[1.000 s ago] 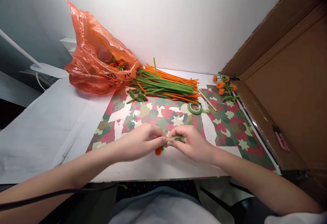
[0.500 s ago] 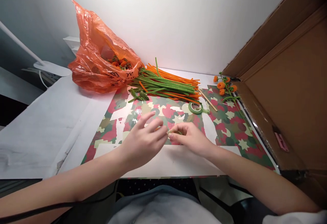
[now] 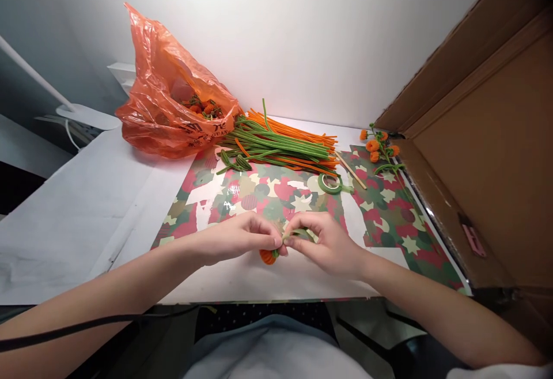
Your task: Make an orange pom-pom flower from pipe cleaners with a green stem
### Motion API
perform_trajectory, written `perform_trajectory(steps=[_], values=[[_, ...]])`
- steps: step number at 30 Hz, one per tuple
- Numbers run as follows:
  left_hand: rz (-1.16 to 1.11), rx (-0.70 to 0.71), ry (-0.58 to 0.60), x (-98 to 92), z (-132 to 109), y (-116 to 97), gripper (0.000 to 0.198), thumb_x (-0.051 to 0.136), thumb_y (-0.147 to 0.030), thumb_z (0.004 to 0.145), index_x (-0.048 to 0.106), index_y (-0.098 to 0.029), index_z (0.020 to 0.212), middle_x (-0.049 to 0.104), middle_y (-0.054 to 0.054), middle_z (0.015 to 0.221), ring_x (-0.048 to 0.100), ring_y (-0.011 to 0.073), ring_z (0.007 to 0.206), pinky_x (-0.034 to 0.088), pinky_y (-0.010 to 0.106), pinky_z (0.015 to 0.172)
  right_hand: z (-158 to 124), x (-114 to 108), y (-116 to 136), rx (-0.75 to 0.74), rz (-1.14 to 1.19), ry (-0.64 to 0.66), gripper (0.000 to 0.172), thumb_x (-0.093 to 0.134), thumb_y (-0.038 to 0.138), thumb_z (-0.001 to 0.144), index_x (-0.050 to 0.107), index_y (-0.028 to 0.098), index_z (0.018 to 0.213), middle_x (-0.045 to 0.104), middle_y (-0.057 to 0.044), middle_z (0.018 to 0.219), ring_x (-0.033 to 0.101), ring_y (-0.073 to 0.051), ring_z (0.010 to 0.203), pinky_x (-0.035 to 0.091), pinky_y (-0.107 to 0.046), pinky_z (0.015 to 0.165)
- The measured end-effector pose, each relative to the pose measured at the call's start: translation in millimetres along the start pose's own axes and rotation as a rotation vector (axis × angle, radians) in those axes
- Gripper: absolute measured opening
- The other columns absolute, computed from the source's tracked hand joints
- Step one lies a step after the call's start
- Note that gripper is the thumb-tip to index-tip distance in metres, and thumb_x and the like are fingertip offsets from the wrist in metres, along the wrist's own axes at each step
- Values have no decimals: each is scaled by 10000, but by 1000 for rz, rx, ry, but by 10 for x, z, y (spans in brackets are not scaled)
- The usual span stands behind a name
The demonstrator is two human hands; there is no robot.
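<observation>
An orange pipe-cleaner flower (image 3: 268, 257) with a bit of green at its base hangs under the fingers of my left hand (image 3: 254, 237), which pinches it near the stem. My right hand (image 3: 326, 243) is closed, thumb and forefinger pressed on a strip of pale green floral tape (image 3: 301, 232) that meets the flower's stem between the two hands. The fingertips of both hands nearly touch. Part of the stem is hidden behind the fingers. Beyond the hands lies a roll of green floral tape (image 3: 330, 183).
Green and orange pipe cleaners (image 3: 285, 143) lie in a bundle beside an orange plastic bag (image 3: 173, 102) holding more flowers. A wooden stick (image 3: 352, 171) rests near the tape roll. A finished flower spray (image 3: 380, 146) lies by the cardboard wall (image 3: 484, 166) at right.
My left hand has gone from raised, spread fingers to a pinch beside my right hand, and the orange flower now shows below it. The right hand has barely moved.
</observation>
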State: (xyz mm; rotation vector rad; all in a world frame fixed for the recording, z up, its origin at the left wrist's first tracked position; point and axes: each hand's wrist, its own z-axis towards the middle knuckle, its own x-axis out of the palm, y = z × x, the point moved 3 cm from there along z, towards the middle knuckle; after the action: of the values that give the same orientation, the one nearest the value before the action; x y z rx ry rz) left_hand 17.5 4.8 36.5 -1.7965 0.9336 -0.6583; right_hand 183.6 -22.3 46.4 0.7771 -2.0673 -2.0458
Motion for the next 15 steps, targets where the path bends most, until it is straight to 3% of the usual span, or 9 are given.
perform_trajectory(steps=[3,5,11,15], values=[[-51,59,-63,26,4,-9,238,604,-359,820,674,-167,698,662,20,738,559,117,630,474,242,604,-7,7,-4,13,110,-8,185,652,363,830,653,185,779,662,-22,768,583,-154,742,456,-301,718],[43,130,-139,51,-16,-46,236,594,-335,827,630,-168,663,627,5,695,544,113,617,459,239,593,8,26,-53,63,266,-12,232,683,413,798,637,187,773,644,-13,757,586,-155,752,468,-306,731],[671,461,-504,125,-148,-186,212,513,-186,852,575,-178,650,599,-11,663,501,126,652,386,301,682,41,118,-195,150,452,-77,255,708,415,765,597,186,763,567,14,759,533,-121,726,447,-272,703],[904,548,-634,178,-190,-203,215,501,-166,853,581,-180,653,607,-15,642,477,136,656,348,343,733,23,164,-190,111,425,-127,243,669,421,805,587,192,801,541,13,774,503,-124,737,429,-268,703]])
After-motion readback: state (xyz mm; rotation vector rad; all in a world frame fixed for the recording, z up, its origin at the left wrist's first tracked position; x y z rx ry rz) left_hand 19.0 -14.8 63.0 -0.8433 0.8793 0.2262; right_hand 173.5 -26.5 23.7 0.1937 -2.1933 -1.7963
